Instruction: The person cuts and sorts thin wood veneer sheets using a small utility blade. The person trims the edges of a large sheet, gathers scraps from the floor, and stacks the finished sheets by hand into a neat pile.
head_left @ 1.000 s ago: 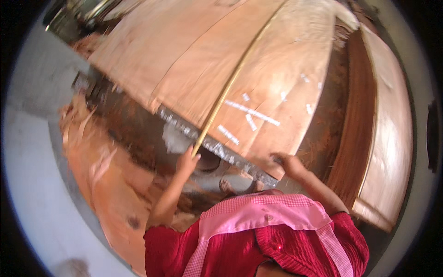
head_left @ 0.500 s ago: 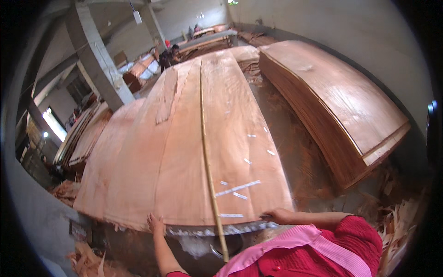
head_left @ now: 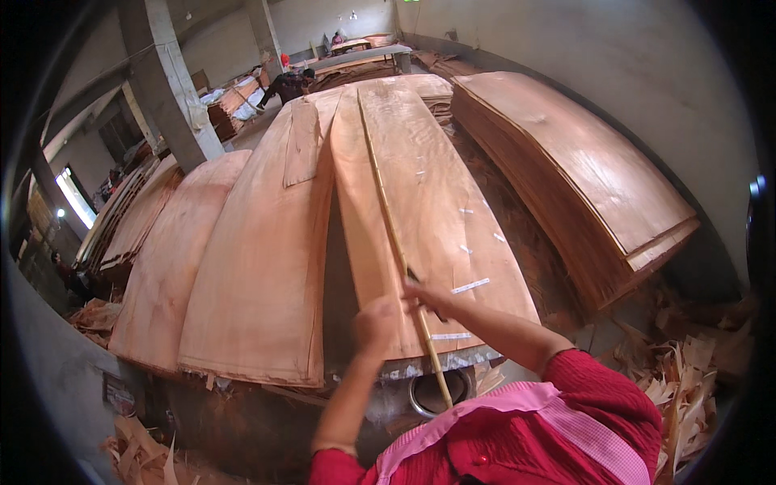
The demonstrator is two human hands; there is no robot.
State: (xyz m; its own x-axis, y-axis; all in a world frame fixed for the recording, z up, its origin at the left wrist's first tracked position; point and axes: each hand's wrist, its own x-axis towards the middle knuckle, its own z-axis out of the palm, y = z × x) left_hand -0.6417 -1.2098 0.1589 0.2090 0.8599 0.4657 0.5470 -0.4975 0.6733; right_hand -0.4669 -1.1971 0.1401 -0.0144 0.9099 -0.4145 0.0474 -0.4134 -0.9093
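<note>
A long thin wooden pole [head_left: 386,212] runs lengthwise over a wide, thin wood veneer sheet [head_left: 440,234] marked with several short white tape strips [head_left: 470,286]. My right hand [head_left: 422,297] is closed around a small dark tool [head_left: 413,276] beside the pole; its exact kind is hard to make out. Just left of it, my left hand [head_left: 377,323] is raised near the sheet's left edge, smeared by motion, so its fingers do not show clearly. A dark wedge-shaped gap separates this sheet from another veneer sheet [head_left: 250,275] on the left. On that one lies a narrow veneer strip [head_left: 302,149].
A tall veneer stack [head_left: 582,170] stands to the right. Veneer scraps [head_left: 687,380] heap at the lower right, with more scraps [head_left: 145,453] at lower left. A concrete pillar [head_left: 174,89] rises at the back left. Another person [head_left: 288,86] bends near the far end.
Both hands have left the near edge and come together over the pole. A gap has opened between the left and right sheets. The pole's near end now lies farther right.
</note>
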